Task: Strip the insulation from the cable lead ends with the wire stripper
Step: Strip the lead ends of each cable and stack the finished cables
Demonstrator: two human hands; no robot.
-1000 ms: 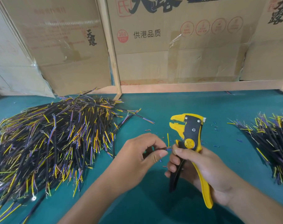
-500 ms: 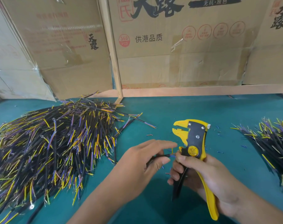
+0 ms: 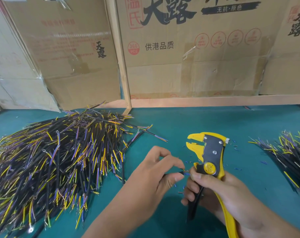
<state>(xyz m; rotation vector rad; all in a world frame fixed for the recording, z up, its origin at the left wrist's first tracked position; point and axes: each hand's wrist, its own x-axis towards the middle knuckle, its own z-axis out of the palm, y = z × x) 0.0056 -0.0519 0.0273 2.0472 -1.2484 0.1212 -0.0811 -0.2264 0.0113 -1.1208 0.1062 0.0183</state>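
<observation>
Near edge of table [image 3: 163, 225]: right hand [image 3: 219, 194] wraps the handles of the wire stripper [image 3: 207, 157], nose pointing away, its mouth slightly parted and empty; handles look unsqueezed, probably kept ready for the next lead. Left hand [image 3: 156, 176] pinches a black cable [image 3: 175, 172] between thumb and forefinger, just left of the tool's pivot; short coloured leads stick out of the grip toward the right thumb, seemingly being sorted before insertion. Whether those ends are stripped: too small to tell. Rest of cable hidden under the palm. Left side: large cable pile [image 3: 56, 167], likely stock. Right edge: smaller pile [image 3: 289, 157], cut off by frame. Insulation scraps [image 3: 235, 148] beside the tool head. Far edge: cardboard boxes [image 3: 188, 54].
</observation>
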